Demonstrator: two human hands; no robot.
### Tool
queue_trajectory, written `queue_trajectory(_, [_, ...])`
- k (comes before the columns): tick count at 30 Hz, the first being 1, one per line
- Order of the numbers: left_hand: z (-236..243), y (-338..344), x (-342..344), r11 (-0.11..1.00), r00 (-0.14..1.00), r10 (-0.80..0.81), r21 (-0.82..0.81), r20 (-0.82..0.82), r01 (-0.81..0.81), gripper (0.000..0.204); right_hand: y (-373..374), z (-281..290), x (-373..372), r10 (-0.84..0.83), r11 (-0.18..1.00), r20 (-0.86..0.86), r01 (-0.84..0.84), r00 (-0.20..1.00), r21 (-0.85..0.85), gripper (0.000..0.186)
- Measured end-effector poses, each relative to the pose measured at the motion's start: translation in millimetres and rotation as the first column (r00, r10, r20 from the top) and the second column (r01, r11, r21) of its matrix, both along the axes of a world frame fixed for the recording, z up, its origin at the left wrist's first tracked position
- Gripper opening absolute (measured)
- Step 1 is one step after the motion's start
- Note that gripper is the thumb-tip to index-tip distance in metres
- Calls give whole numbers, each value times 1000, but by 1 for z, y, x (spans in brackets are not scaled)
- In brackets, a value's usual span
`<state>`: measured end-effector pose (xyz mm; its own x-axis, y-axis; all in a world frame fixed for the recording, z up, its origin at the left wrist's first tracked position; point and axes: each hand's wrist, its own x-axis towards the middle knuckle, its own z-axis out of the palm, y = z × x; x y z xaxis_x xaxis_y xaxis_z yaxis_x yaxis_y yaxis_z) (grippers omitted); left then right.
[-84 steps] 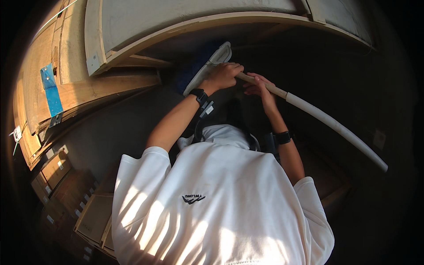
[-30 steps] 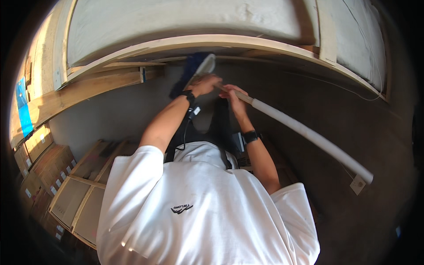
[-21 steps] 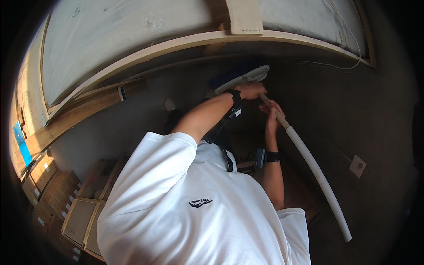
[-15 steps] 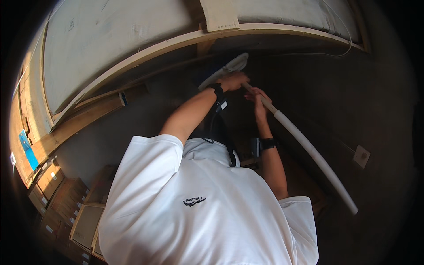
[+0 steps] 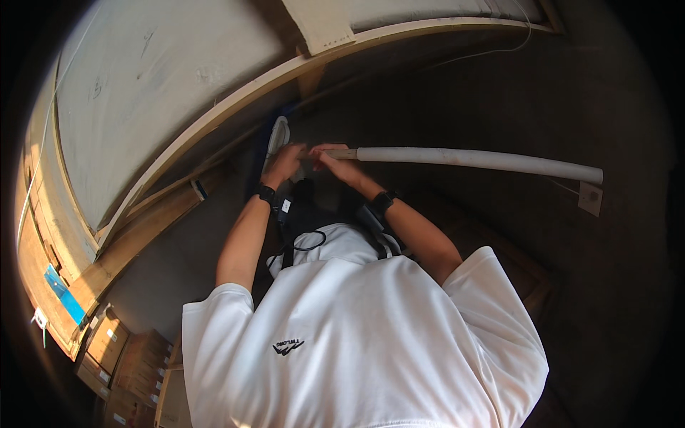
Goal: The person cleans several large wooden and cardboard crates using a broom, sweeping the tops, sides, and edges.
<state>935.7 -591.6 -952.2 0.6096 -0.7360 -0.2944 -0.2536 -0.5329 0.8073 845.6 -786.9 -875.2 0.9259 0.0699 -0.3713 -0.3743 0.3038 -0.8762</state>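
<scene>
Both my hands are on a flat mop whose wooden pole (image 5: 345, 154) carries a long white sleeve (image 5: 478, 161) reaching out to the right. Across the pole's left end sits the mop's long, narrow head (image 5: 279, 132), white with a dark blue edge, partly hidden by my hand. My left hand (image 5: 285, 163) is closed at the pole beside the head, a little blurred. Close to its right, my right hand (image 5: 334, 163) wraps its fingers around the bare wood. Black bands circle both wrists.
A large pale panel in a wooden frame (image 5: 235, 98) stands just beyond the mop head. Cardboard boxes (image 5: 135, 367) are stacked at lower left. A white wall socket (image 5: 590, 199) with a cable is near the sleeve's far end. A blue strip (image 5: 66, 295) marks a wooden beam.
The mop has swung from a steep slant to nearly level, its sleeved end rising. Both hands and the head have shifted left and nearer, and the hands are closer together.
</scene>
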Motion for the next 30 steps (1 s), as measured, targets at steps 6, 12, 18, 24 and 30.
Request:
queue_trajectory(6, [20,-25,2,999,1000,-12,35,19,11,36,-21,-16,-5,-12,999,-22,13,1000,45,25])
queue_trajectory(12, [-2,-117,15,988,977,-85,111,-194,108,32,-105,-51,-3,-98,990,-18,99,995,101,26])
queue_trajectory(18, [-9,-314,30,967,968,-246,-77,-39,243,24,-261,-23,-26,-371,926,54,373,927,-53,25])
queue_trajectory(24, [-17,-460,36,867,855,-496,21,150,498,28,-338,-3,-48,-559,744,214,599,801,-297,28])
queue_trajectory(30, [-24,-419,28,894,918,-343,-230,200,384,34,-314,-9,-41,-479,826,101,487,872,-283,28])
